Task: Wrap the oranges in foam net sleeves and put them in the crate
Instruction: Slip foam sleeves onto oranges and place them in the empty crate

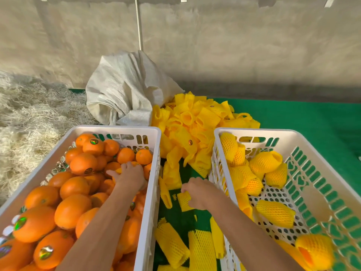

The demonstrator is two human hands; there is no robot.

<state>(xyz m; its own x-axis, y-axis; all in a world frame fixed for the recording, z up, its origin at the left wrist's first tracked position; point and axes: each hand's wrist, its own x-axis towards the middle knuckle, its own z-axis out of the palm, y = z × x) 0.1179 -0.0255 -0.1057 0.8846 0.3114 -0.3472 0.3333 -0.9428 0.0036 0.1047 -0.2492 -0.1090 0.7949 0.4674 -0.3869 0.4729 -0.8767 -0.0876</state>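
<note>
Left hand (130, 176): closing over an orange (134, 164) in the left crate (152, 133).
Right hand (197, 192): pinching a foam sleeve (183, 200) between crates.
Handling: the orange looks firm and smooth, best cupped whole; the sleeve looks soft and stretchy, best held by its rim.

Landmark: right crate (254, 132), white, holding several wrapped oranges (275, 213). Just left of it, right hand (197, 192) grips a yellow foam sleeve (184, 200) over the green mat (293, 114). Further left, left hand (130, 176) is down among loose oranges (72, 211) in the left crate (117, 129). Sleeve pile (195, 122) behind the gap.
</note>
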